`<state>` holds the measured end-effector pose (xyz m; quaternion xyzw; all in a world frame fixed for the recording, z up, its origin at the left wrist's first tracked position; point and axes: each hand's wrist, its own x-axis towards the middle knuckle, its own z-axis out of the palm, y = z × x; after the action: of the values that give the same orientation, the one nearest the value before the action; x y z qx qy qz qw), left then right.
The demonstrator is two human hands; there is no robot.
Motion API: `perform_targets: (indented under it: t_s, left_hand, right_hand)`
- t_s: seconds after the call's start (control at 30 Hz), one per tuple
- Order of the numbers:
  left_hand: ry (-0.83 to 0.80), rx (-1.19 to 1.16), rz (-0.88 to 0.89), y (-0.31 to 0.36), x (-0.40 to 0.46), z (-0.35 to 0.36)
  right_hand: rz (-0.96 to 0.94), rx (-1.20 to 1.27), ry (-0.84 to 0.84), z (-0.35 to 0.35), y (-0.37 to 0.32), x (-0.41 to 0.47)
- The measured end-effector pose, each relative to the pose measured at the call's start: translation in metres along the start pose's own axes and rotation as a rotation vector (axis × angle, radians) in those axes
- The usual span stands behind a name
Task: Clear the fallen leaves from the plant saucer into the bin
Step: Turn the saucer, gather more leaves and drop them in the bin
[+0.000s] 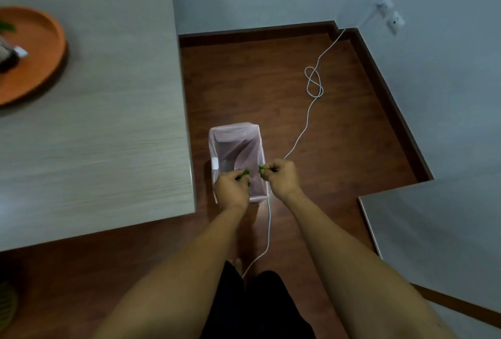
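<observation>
Left hand (231, 189) has its fingers pinched together on a small clump of green leaves (244, 173); right hand (283, 177) is likewise pinched on a second clump of green leaves (263, 168). Both clumps poke out past the fingertips, toward each other, with a gap between them. The hands sit directly over the near end of the bin (236, 161) — presumably so that anything let go falls inside the pink liner and not onto the floor (271, 81). Judgement: this is the drop step, leaves carried over and not yet released. Bin stands on the floor just right of the table (108, 121) edge, its mouth fully open; whether leaves already lie in it cannot be told. A white cable (303, 132) runs down the floor close along the bin's right side — no obstruction to the drop. Far left on the table, the orange saucer (40, 48) is only partly in view; a bit of green shows at its left edge, so some clearing may remain.
</observation>
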<state>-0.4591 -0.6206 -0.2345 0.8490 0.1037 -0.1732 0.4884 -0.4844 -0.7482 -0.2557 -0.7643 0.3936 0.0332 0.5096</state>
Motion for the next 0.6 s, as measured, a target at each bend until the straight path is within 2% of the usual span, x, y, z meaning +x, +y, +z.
perform_targets:
  t_s: [0.27,0.5,0.6]
  left_hand:
    - [-0.020,0.132,0.030,-0.124,0.109,0.057]
    - [-0.047,0.244,0.030,-0.161,0.145,0.072]
    - [-0.013,0.244,0.042,-0.158,0.145,0.069]
  right_hand:
    - [-0.093,-0.076,-0.068,0.105,0.102,0.097]
    - [-0.075,-0.191,-0.109,0.127,0.130,0.125]
    - [-0.034,-0.204,-0.054,0.124,0.125,0.123]
